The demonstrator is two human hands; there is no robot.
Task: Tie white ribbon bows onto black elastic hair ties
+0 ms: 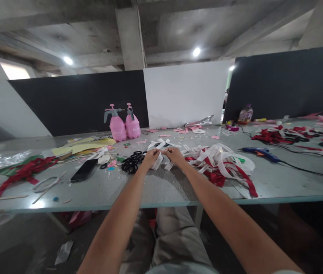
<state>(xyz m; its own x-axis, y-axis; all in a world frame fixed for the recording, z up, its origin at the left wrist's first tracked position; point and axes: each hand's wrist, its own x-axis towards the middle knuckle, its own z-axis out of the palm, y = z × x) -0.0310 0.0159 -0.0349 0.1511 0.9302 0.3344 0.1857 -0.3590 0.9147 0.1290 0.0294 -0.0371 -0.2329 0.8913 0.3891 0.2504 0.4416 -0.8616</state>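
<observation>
My left hand (151, 157) and my right hand (175, 155) meet over the middle of the table, fingers pinched on a white printed ribbon (157, 161). Short ends of the ribbon hang below both hands. Left of my left hand lies a heap of black hair ties (133, 162). To the right of my right hand is a tangled pile of white printed ribbons (218, 156), with red ribbons (217, 179) mixed in. Just behind my hands lie more white ribbon pieces (161, 143).
A black phone (84, 170) and a red ribbon bundle (30, 169) lie left. Two pink spray bottles (118, 128) stand at the back. A blue glue gun (261, 153) with its cord lies right, near a bottle (245, 115). Black and white panels (187, 95) close off the far side.
</observation>
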